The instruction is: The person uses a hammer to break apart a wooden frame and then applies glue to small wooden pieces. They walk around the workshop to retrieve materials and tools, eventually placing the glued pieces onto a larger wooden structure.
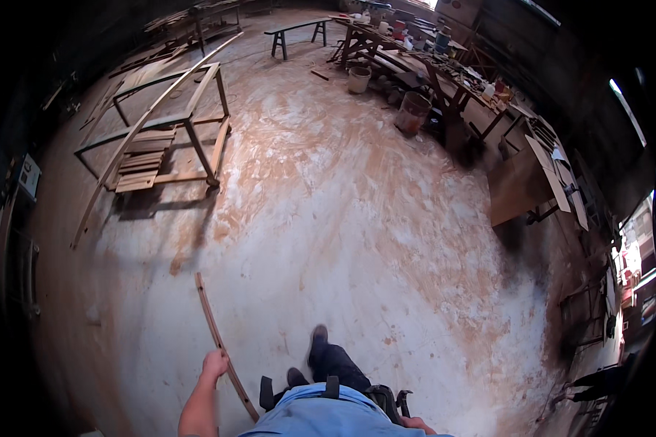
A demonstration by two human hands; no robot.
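My left hand (pixel 215 363) is closed around a long, thin brown wooden strip (pixel 208 315). One end of the strip points ahead over the floor and the other runs back beside my left leg. At the lower edge, my right hand (pixel 418 424) shows only in part by my hip, next to a black tool or pouch (pixel 388 399) at my waist. Its fingers are hidden, so whether it holds anything cannot be made out. My feet are in mid-stride, one shoe (pixel 318 333) ahead of the other.
Ahead on the left stands a wheeled frame (pixel 189 120) with stacked boards (pixel 143 162) and a long batten (pixel 135 131) across it. A cluttered workbench (pixel 444 73) lines the right, with buckets (pixel 413 113) beside it. A low trestle (pixel 299 30) stands far ahead. Someone in dark clothes (pixel 598 382) is at the right edge.
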